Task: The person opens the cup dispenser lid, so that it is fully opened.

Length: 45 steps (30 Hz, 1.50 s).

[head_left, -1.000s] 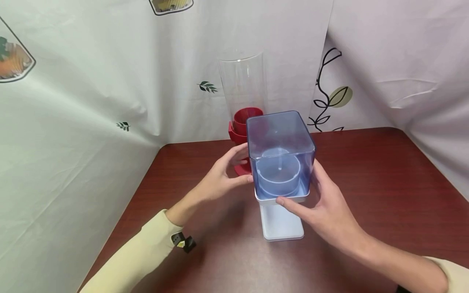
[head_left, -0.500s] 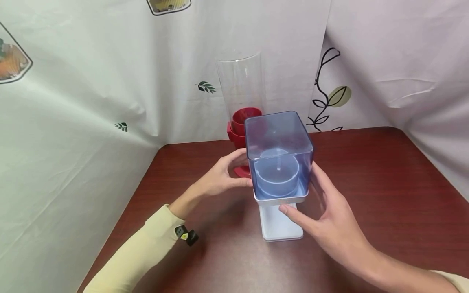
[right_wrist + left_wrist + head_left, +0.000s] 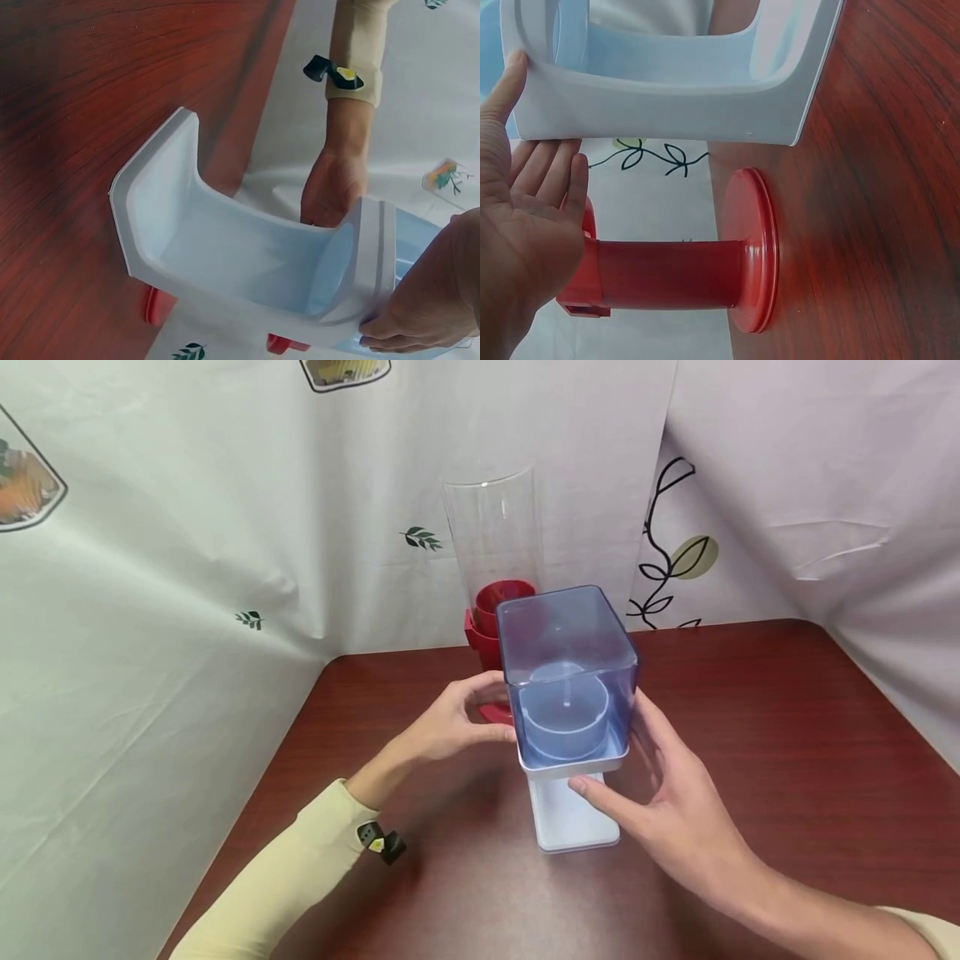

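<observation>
A dry food dispenser [image 3: 575, 814] stands upright on the table, with a white stand and a square see-through blue container [image 3: 566, 635] on top. A round part shows inside the container. My left hand [image 3: 453, 722] holds its left side; in the left wrist view the thumb lies on the white frame [image 3: 667, 112] and the fingers reach behind. On the right side my right hand [image 3: 678, 793] grips it, thumb at the front of the white collar. The right wrist view shows the fingers of the right hand [image 3: 439, 289] around the collar's edge. Some fingertips are hidden behind the dispenser.
Just behind, to the left, stands a red dispenser stand [image 3: 491, 643] with a tall clear cylinder [image 3: 491, 527]. The dark red wooden table [image 3: 787, 735] reaches back to a white patterned curtain [image 3: 360, 527]. A small black device [image 3: 381, 842] is strapped on the left sleeve.
The blue container's top has shifted very slightly to the left. Both hands stay at the dispenser's sides, and the right thumb has slid a little along the collar.
</observation>
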Each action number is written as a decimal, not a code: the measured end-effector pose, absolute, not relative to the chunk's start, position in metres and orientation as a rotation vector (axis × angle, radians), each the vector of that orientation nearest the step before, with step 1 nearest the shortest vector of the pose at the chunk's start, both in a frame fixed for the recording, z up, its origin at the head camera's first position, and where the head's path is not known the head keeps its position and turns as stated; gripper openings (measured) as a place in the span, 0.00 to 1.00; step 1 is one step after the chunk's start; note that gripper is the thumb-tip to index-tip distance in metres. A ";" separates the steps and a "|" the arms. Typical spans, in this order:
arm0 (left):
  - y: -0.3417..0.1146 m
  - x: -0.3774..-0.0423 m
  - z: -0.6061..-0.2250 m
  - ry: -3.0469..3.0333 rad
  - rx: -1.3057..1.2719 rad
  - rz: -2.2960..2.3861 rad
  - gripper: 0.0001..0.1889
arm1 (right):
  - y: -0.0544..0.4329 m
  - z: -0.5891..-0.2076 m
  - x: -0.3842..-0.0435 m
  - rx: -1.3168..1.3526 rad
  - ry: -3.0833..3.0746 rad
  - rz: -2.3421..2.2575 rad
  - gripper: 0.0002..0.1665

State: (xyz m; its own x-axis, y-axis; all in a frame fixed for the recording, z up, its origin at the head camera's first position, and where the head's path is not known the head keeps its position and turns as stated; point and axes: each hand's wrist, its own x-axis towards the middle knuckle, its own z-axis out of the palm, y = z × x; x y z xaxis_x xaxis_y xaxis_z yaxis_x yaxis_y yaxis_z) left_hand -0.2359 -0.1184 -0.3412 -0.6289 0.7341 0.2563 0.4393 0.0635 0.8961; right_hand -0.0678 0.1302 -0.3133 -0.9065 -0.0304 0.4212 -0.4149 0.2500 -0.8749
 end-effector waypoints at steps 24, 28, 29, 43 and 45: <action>-0.114 -0.212 -0.348 2.398 1.091 1.682 0.33 | 0.135 -0.313 -0.100 0.413 -2.234 1.700 0.54; -0.114 -0.209 -0.351 2.428 1.113 1.711 0.32 | 0.134 -0.314 -0.106 0.424 -2.224 1.701 0.54; -0.113 -0.207 -0.352 2.436 1.116 1.717 0.32 | 0.134 -0.314 -0.107 0.424 -2.225 1.702 0.54; -0.107 -0.192 -0.354 2.600 1.030 1.740 0.33 | 0.133 -0.314 -0.121 0.418 -2.222 1.699 0.54; -0.106 -0.190 -0.354 2.615 1.020 1.744 0.33 | 0.133 -0.314 -0.122 0.421 -2.221 1.714 0.54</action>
